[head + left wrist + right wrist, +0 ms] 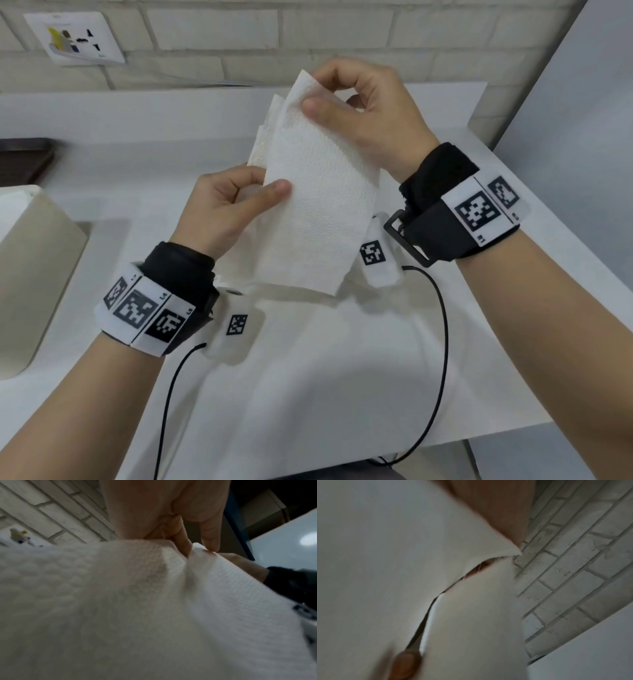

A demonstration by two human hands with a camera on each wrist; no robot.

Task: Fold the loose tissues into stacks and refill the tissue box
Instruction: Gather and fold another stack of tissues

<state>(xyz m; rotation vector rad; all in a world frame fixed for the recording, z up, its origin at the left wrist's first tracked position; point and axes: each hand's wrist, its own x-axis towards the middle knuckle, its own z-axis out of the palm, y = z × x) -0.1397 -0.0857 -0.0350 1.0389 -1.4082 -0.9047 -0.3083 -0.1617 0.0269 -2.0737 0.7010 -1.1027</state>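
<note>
Tissues, white & embossed, several layers fanned at the top, held up in the air over the white desk. Right hand pinches the upper edge btwn thumb & fingers; left hand pinches the lower left edge w/ thumb on the front. Both grips narrow, holding the tissues. Cream tissue box stands on the desk at far left, apart from the hands. Brick wall behind.
</note>
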